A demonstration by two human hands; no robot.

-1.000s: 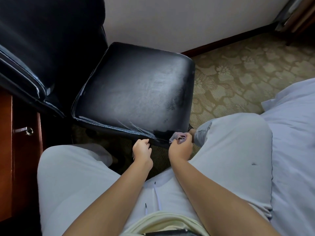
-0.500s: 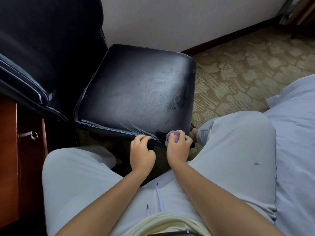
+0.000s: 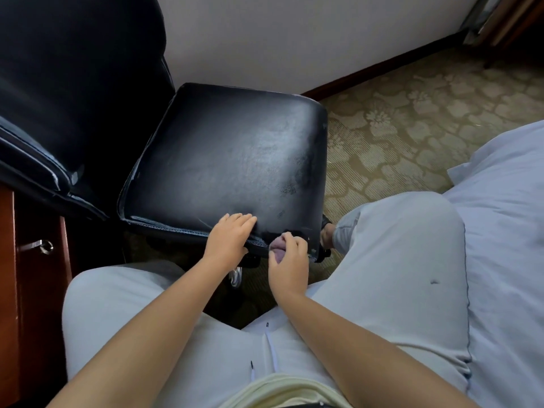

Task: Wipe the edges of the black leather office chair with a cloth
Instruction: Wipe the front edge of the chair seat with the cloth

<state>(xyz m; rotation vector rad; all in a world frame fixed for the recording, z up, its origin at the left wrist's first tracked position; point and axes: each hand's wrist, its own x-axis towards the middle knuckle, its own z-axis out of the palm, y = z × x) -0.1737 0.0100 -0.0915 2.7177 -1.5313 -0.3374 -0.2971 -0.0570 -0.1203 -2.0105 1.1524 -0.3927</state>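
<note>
Around you lay a patterned beige-green carpet (image 3: 412, 113), a plain white wall (image 3: 294, 33) with a dark wooden skirting board (image 3: 382, 70), a reddish wooden cabinet (image 3: 32, 290) with a metal handle (image 3: 41, 246), and pale blue bedding (image 3: 506, 231).

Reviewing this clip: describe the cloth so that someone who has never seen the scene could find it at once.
Start at the black leather seat cushion of the office chair, then drop to its near edge. There the right hand holds the cloth, a small bunched purplish wad pressed against the edge. It is the only purple thing there; the left hand beside it lies flat, holding nothing.
</note>
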